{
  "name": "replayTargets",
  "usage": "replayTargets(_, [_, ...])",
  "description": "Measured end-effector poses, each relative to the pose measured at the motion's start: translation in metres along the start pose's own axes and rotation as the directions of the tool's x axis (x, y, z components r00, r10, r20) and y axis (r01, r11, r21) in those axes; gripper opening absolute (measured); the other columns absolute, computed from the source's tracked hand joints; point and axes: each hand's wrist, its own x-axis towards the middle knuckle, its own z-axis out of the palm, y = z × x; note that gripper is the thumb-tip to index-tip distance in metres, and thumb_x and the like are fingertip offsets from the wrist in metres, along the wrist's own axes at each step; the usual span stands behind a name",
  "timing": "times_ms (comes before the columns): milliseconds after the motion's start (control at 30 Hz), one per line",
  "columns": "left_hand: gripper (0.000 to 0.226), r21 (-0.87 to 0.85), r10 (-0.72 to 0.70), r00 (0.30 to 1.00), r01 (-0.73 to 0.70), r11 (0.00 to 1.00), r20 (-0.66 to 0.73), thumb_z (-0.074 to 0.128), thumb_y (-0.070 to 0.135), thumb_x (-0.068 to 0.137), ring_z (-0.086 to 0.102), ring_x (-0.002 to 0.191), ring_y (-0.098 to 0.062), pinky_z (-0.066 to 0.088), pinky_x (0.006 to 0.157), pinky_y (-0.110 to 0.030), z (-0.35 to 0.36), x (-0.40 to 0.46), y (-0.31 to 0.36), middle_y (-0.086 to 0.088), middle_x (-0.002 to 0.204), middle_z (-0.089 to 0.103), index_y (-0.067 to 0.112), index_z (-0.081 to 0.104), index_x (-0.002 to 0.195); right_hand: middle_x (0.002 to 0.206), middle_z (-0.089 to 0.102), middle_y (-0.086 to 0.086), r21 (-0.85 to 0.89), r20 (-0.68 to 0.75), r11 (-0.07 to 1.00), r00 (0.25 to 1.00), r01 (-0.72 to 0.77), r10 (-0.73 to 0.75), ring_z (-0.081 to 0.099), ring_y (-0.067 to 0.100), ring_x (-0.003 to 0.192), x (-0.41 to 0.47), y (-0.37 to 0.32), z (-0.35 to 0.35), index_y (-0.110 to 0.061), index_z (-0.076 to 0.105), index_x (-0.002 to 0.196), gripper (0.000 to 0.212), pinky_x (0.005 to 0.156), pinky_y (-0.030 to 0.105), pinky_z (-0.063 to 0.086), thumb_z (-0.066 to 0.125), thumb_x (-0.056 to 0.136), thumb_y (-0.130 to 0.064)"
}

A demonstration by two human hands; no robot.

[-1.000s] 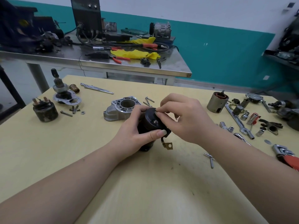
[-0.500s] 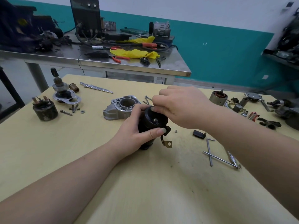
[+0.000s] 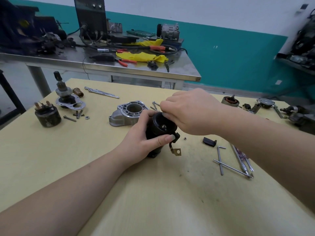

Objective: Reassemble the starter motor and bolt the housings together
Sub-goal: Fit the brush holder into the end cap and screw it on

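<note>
Motor body: the black motor housing point(image 3: 159, 132) stands upright mid-table, your left hand point(image 3: 141, 138) wrapped round its 9 o'clock side.
Right hand: your right hand point(image 3: 190, 111) pinches at its 12 o'clock rim; contents hidden.
Surface: the aluminium end housing point(image 3: 127, 113) sits at 10 o'clock on the yellow table point(image 3: 153, 201).

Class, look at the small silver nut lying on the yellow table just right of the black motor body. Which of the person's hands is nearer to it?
Right. The right hand hovers just above and behind the small silver nut; the left hand grips the black motor body farther left.

Head-worn view — forward-down, close over table point(image 3: 51, 167)
</note>
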Motion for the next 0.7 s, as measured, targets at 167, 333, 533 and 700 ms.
replayTargets(167, [0.062,-0.018,-0.008,1.0,0.008,1.0,0.002,0.084,0.064,0.076,0.068,0.118,-0.002,0.051,0.092,-0.014,0.001,0.0,0.004,0.024,0.123,0.071,0.057,0.048,0.125,0.071,0.054,-0.01,0.12,0.048,0.95,0.957,-0.288,0.284,0.049,0.013,0.065,0.011,-0.002,0.004,-0.03,0.043,0.077,0.046,0.053,0.032,0.031,0.029,0.107,-0.061])
replayTargets(333, [0.059,-0.008,-0.007,1.0,0.007,1.0,0.0,0.084,0.067,0.076,0.068,0.116,-0.005,0.052,0.091,-0.014,0.0,0.0,0.003,0.022,0.12,0.071,0.056,0.048,0.122,0.085,0.058,-0.01,0.171,-0.022,0.98,0.994,-0.102,0.108,0.057,0.022,0.081,-0.001,0.0,0.002,-0.033,0.046,0.098,0.024,0.061,0.037,0.044,0.034,0.109,-0.05])
replayTargets(533, [0.061,-0.013,0.0,1.0,0.0,1.0,-0.013,0.084,0.071,0.075,0.069,0.116,-0.005,0.051,0.091,-0.013,0.002,0.003,0.003,0.021,0.121,0.071,0.055,0.049,0.123,0.08,0.051,-0.01,-0.017,-0.018,0.999,0.999,-0.049,0.049,0.055,0.022,0.08,-0.003,0.001,0.005,-0.032,0.032,0.095,0.022,0.053,0.034,0.029,0.024,0.111,-0.046])
replayTargets(700, [0.065,-0.008,0.006,1.0,-0.007,1.0,-0.018,0.083,0.076,0.074,0.068,0.118,-0.005,0.05,0.092,-0.013,0.002,0.002,0.004,0.022,0.122,0.07,0.055,0.048,0.125,0.084,0.051,-0.011,-0.02,-0.032,1.0,0.999,-0.017,0.016,0.052,0.021,0.081,-0.003,0.003,0.012,-0.035,0.022,0.094,0.02,0.053,0.034,0.027,0.029,0.112,-0.043])
